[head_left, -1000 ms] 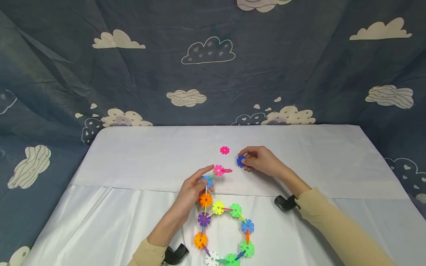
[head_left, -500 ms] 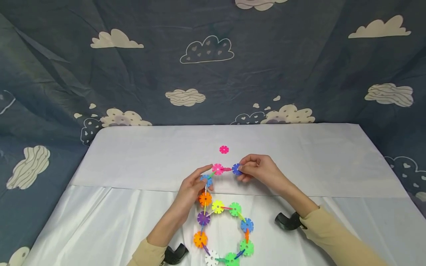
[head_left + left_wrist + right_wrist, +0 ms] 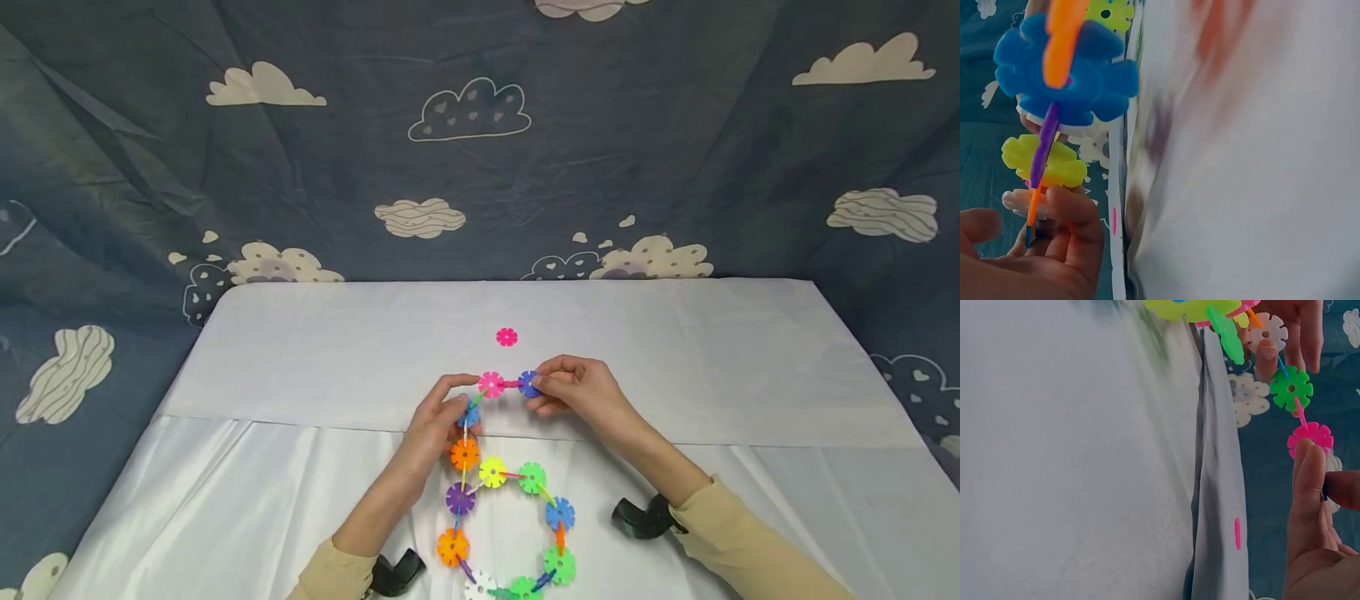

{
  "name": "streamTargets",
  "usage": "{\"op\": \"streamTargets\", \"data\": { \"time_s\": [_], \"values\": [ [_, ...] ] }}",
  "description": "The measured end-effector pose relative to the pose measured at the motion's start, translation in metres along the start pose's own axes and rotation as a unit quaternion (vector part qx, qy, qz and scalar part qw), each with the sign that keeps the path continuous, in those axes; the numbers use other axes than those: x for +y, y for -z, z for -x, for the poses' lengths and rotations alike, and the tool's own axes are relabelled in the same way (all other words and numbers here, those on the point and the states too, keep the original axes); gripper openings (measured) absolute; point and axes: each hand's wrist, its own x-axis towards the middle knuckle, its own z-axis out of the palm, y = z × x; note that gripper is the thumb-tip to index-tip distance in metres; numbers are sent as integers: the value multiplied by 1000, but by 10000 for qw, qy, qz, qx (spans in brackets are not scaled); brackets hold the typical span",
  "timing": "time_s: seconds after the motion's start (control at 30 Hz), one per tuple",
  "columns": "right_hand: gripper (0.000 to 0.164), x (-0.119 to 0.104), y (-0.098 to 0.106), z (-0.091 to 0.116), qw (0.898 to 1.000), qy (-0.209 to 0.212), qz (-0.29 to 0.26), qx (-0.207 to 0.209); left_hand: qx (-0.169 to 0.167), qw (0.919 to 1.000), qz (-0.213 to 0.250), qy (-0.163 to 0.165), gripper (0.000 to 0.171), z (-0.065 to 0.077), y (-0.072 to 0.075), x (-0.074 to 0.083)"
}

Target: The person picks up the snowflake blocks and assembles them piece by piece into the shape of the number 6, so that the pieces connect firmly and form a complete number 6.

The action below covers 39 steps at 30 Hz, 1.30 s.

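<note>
My left hand [image 3: 435, 429] holds the light blue notched disc [image 3: 470, 412] between thumb and fingers, its index fingertip reaching to the flat pink disc [image 3: 491, 384]. A pink disc seen edge-on [image 3: 510, 384] sticks out from that one to the right. My right hand [image 3: 588, 396] pinches a dark blue notched disc [image 3: 527, 383] against the edge-on pink disc's free end; how deep the slots mesh is hidden. In the right wrist view, that pink disc [image 3: 1310, 437] touches the right fingertips. The left wrist view shows an orange disc [image 3: 1033, 206] and a yellow disc [image 3: 1044, 159] above the left hand.
A ring of joined discs, among them a purple disc [image 3: 460, 499] and a yellow disc [image 3: 492, 472], lies on the white cloth [image 3: 300, 358] and continues to the held end. One loose pink disc [image 3: 507, 337] lies beyond the hands. A cloud-patterned curtain [image 3: 480, 175] hangs behind.
My right hand has moved left and nearer, bringing the dark blue disc from apart to touching the edge-on pink disc. My left hand has stayed nearly in place.
</note>
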Motion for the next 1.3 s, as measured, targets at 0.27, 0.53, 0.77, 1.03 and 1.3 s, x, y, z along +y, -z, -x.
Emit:
{"op": "streamTargets", "data": {
  "time_s": [0.27,0.53,0.77,1.03,1.3],
  "values": [
    [27,-2,-4,3,9997,229,92,-64,-7,10000,-84,37,29,-7,-5,2],
    [25,-6,-11,4,9991,398,93,-107,-205,9998,44,-32,26,-15,-5,9],
    [24,-6,-13,5,9984,553,-56,29,-347,9988,346,-60,25,-26,-12,12],
    [27,-4,-14,7,9969,729,-125,274,-683,9961,555,-113,24,-30,-16,11],
    [21,-1,-3,1,9962,738,461,-10,-540,9980,320,69,24,-31,-14,5]
  ]
}}
